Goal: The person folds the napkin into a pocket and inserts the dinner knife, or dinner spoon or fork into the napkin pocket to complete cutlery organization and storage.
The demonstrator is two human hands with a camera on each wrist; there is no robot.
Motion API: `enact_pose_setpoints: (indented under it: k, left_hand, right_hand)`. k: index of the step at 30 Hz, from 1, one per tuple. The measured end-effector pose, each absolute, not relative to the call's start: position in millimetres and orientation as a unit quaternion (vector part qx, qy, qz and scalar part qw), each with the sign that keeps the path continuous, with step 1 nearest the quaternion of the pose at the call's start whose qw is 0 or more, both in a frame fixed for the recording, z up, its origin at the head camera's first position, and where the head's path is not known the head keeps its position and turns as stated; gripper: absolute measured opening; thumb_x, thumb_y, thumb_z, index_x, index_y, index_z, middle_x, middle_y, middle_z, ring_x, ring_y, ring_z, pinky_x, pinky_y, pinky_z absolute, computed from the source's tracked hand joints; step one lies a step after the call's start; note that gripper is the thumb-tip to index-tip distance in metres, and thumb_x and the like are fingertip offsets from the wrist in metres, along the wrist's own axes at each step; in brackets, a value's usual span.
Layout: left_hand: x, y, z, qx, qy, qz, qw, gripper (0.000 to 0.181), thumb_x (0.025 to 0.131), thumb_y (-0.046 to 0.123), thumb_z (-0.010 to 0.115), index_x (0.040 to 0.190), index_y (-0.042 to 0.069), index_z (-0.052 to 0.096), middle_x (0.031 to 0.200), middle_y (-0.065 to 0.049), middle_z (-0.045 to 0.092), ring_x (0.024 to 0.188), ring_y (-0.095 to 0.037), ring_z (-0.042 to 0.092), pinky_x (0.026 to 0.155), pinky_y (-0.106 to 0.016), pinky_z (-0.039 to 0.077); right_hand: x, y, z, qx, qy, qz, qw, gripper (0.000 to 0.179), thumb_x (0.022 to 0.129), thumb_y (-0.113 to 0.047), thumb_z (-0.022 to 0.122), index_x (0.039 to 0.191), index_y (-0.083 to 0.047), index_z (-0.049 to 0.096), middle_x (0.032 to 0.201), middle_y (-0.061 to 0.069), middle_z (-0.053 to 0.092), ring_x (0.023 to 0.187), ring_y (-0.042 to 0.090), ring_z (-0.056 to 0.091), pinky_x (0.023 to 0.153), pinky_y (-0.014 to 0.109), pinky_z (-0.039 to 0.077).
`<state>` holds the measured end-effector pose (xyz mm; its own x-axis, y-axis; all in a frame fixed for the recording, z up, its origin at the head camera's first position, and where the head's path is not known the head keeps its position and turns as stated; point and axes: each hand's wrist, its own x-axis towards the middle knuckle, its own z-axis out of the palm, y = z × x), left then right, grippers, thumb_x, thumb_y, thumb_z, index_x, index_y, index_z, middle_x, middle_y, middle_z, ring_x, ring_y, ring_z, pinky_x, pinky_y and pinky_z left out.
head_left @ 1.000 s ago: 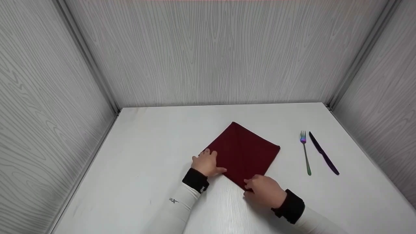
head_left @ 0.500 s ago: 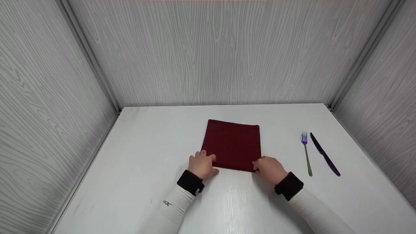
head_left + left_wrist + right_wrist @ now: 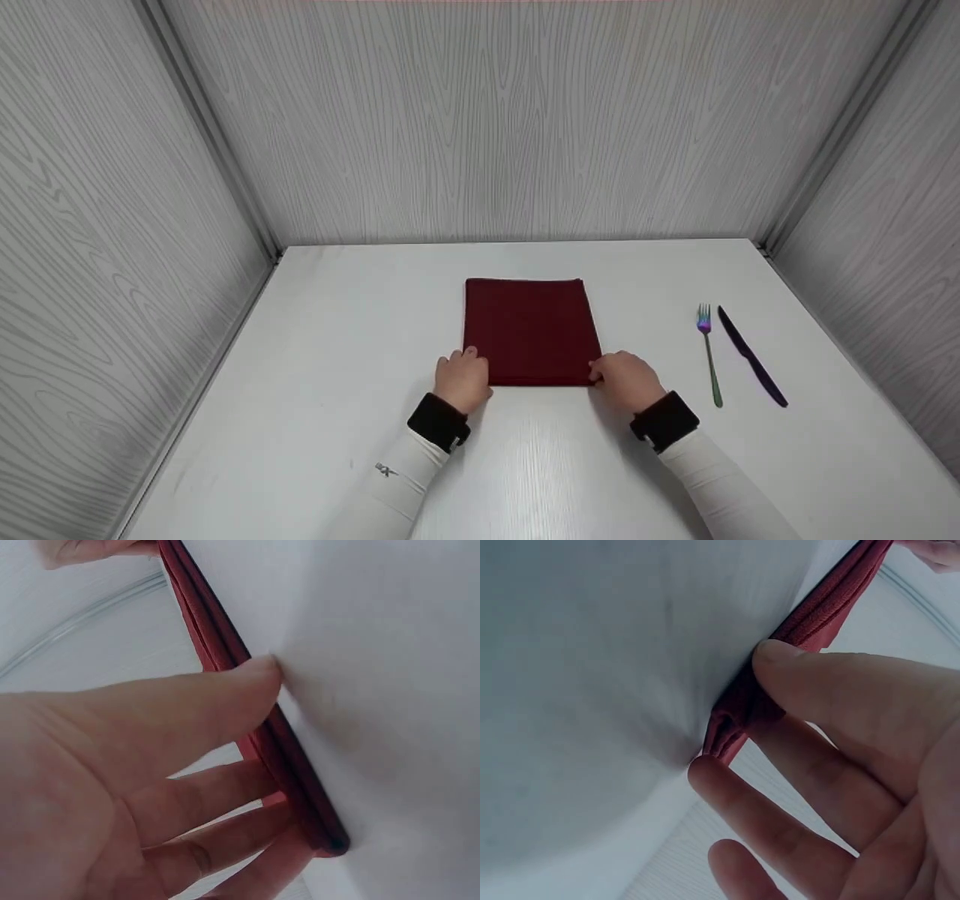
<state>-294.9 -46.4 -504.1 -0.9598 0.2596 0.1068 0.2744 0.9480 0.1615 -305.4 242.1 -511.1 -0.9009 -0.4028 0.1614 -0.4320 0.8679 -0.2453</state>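
A dark red cloth napkin (image 3: 531, 330), folded into a square, lies flat on the white table with its near edge toward me. My left hand (image 3: 462, 380) rests at its near left corner, fingers extended over the cloth. In the left wrist view, the thumb (image 3: 232, 694) lies across the layered edge. At the near right corner, my right hand (image 3: 628, 381) pinches the napkin with curled fingers. The right wrist view shows that thumb (image 3: 802, 671) on the folded edge and a fingertip at the corner, where the fabric layers bunch slightly.
To the right of the napkin lies a rainbow-coloured fork (image 3: 709, 356), tines pointing away. Beside it a dark knife (image 3: 752, 356) lies at a slant. Grey wood-grain panels (image 3: 495, 127) enclose the white table (image 3: 337, 322) at the back and both sides.
The napkin has turned anticlockwise from a diamond position until its near edge faces me squarely. My right hand has moved away from me with its corner; my left thumb has drawn in toward the fingers.
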Motion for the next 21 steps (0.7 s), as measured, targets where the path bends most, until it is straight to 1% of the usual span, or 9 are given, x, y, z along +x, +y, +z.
enact_pose_setpoints:
  k: [5, 8, 11, 13, 15, 19, 21]
  left_hand:
    - [-295.1, -49.3, -503.0, -0.146, -0.984, -0.092, 0.055, 0.017, 0.078, 0.014, 0.091, 0.087, 0.008, 0.078, 0.102, -0.013, 0.072, 0.095, -0.033, 0.066, 0.083, -0.048, 0.052]
    - [-295.9, -51.9, -503.7, -0.15, -0.982, -0.1, 0.056, 0.019, 0.075, 0.013, 0.093, 0.087, 0.009, 0.078, 0.097, -0.012, 0.072, 0.094, -0.032, 0.065, 0.083, -0.048, 0.052]
    - [-296.7, -53.5, -505.2, -0.152, -0.981, -0.102, 0.06, 0.023, 0.074, 0.016, 0.095, 0.086, 0.009, 0.076, 0.095, -0.012, 0.073, 0.093, -0.032, 0.066, 0.082, -0.048, 0.052]
    - [-297.1, -54.0, -505.9, -0.154, -0.981, -0.095, 0.068, 0.025, 0.074, 0.018, 0.095, 0.085, 0.009, 0.075, 0.093, -0.011, 0.072, 0.091, -0.032, 0.067, 0.08, -0.048, 0.052]
    - [-297.0, -53.8, -506.7, -0.157, -0.981, -0.082, 0.082, 0.022, 0.076, 0.016, 0.093, 0.085, 0.009, 0.075, 0.09, -0.011, 0.072, 0.088, -0.032, 0.068, 0.079, -0.047, 0.052]
    - [-296.0, -51.8, -507.3, -0.166, -0.979, -0.055, 0.106, 0.01, 0.081, 0.008, 0.085, 0.087, 0.009, 0.077, 0.088, -0.01, 0.072, 0.084, -0.031, 0.068, 0.077, -0.045, 0.051]
    - [-296.0, -50.7, -508.1, -0.168, -0.978, -0.047, 0.115, 0.008, 0.084, 0.004, 0.082, 0.088, 0.01, 0.078, 0.087, -0.01, 0.072, 0.083, -0.031, 0.068, 0.078, -0.045, 0.051]
  right_hand:
    - [-301.0, 244.5, -509.9, 0.215, -0.965, 0.147, 0.04, 0.009, 0.086, 0.008, 0.077, 0.09, 0.001, 0.082, 0.103, 0.015, 0.081, 0.09, 0.035, 0.076, 0.074, 0.044, 0.062]
    - [-298.8, 243.6, -507.6, 0.217, -0.963, 0.155, 0.035, 0.01, 0.084, 0.009, 0.077, 0.087, 0.001, 0.082, 0.103, 0.015, 0.081, 0.091, 0.035, 0.076, 0.074, 0.045, 0.062]
    - [-297.8, 242.3, -506.4, 0.22, -0.962, 0.158, 0.035, 0.009, 0.083, 0.008, 0.079, 0.087, 0.001, 0.083, 0.102, 0.015, 0.081, 0.091, 0.036, 0.075, 0.076, 0.046, 0.062]
    - [-297.6, 241.8, -506.1, 0.219, -0.963, 0.155, 0.039, 0.008, 0.083, 0.007, 0.079, 0.087, 0.0, 0.083, 0.101, 0.014, 0.081, 0.09, 0.036, 0.075, 0.075, 0.046, 0.062]
    - [-297.4, 241.5, -505.9, 0.214, -0.964, 0.151, 0.041, 0.007, 0.084, 0.005, 0.08, 0.088, 0.0, 0.083, 0.099, 0.013, 0.081, 0.089, 0.036, 0.074, 0.076, 0.047, 0.061]
    - [-296.6, 240.3, -504.2, 0.213, -0.965, 0.146, 0.041, 0.005, 0.086, 0.003, 0.079, 0.087, 0.0, 0.083, 0.093, 0.013, 0.081, 0.085, 0.035, 0.074, 0.074, 0.047, 0.061]
    - [-296.3, 239.9, -503.4, 0.212, -0.965, 0.147, 0.039, 0.005, 0.085, 0.003, 0.08, 0.087, 0.0, 0.083, 0.093, 0.014, 0.081, 0.085, 0.036, 0.074, 0.074, 0.047, 0.061]
